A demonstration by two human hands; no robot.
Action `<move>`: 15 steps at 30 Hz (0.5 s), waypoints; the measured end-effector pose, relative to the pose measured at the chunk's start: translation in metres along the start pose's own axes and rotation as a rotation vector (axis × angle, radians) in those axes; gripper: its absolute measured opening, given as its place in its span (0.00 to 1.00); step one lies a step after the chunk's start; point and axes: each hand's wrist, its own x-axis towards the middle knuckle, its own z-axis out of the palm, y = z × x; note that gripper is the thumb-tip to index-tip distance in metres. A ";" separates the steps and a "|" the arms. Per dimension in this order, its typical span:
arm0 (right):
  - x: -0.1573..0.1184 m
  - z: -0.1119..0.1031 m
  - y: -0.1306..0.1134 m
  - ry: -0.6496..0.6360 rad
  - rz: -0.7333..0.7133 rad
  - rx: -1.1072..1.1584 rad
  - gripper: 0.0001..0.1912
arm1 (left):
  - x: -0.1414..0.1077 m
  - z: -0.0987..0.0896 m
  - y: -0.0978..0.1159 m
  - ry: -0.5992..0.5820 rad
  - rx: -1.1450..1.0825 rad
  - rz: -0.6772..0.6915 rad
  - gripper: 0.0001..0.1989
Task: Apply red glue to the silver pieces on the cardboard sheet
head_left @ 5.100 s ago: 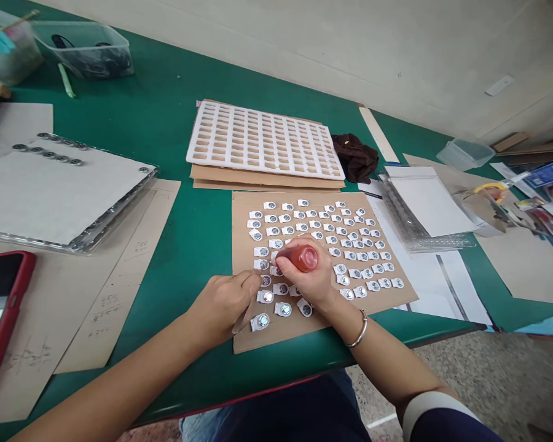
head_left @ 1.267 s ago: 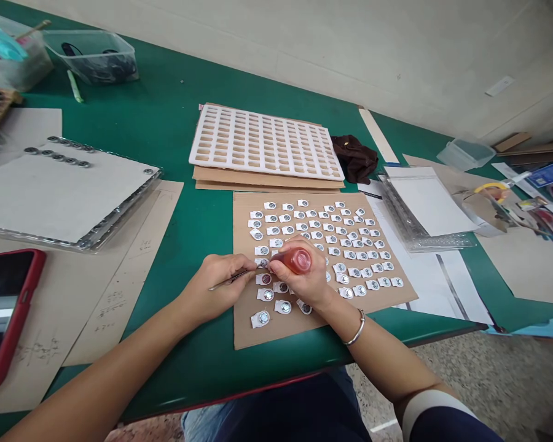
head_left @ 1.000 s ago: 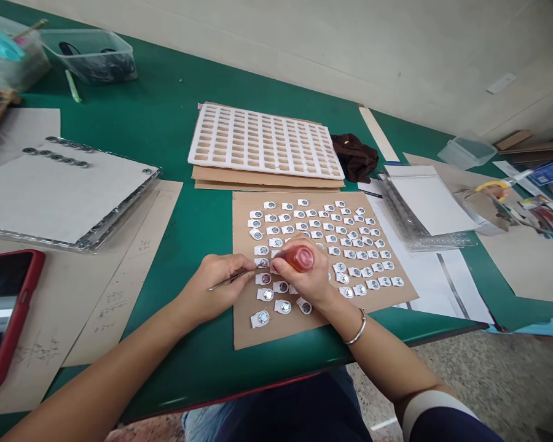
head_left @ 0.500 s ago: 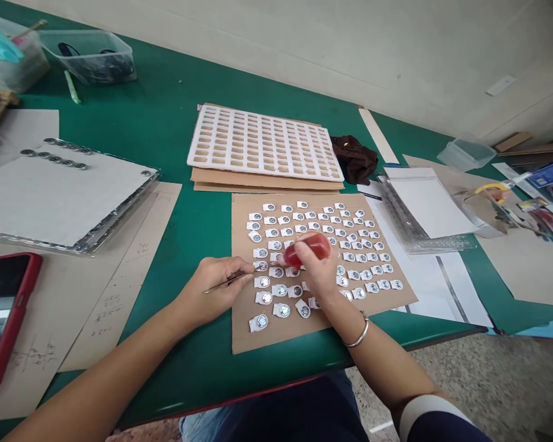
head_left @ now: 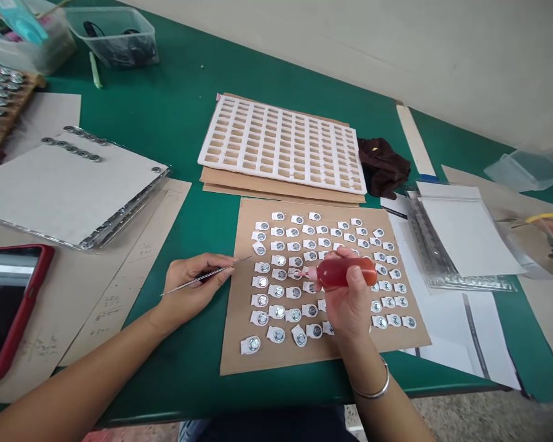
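My left hand (head_left: 196, 285) pinches a pair of thin metal tweezers (head_left: 191, 282), or a similar slim pointed tool, beside the left edge of a cardboard sheet (head_left: 239, 319). Rows of small round metallic discs on white paper tabs (head_left: 260, 282) cover this sheet. In my right hand (head_left: 350, 301) lies a squeeze bottle of red liquid (head_left: 345, 272), tilted on its side. Its narrow nozzle (head_left: 304, 274) points left, over a disc in the middle rows. My right hand and the bottle hide some of the discs.
A white slotted tray (head_left: 281, 144) rests on cardboard behind the sheet, beside a dark brown cloth (head_left: 382, 166). To the left are a plastic-wrapped pad (head_left: 74, 190) and a red-cased phone (head_left: 18, 307). Plastic bags (head_left: 461, 233) and scissors (head_left: 548, 220) are on the right.
My left hand has drawn back left, off the discs, with the slim tool. The bottle in my right hand now lies more level, nozzle over a disc. The camera view has shifted.
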 end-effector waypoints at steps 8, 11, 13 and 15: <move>0.004 -0.005 0.002 -0.047 0.007 -0.029 0.17 | 0.003 0.000 0.000 -0.176 -0.188 -0.185 0.09; 0.003 -0.005 0.006 -0.061 -0.048 -0.113 0.15 | 0.002 0.001 0.001 -0.193 -0.233 -0.206 0.10; 0.003 -0.003 0.005 -0.068 -0.100 -0.146 0.14 | 0.001 0.001 0.001 -0.211 -0.241 -0.204 0.10; 0.002 0.000 -0.001 -0.062 -0.149 -0.162 0.13 | -0.001 0.002 0.001 -0.255 -0.212 -0.160 0.09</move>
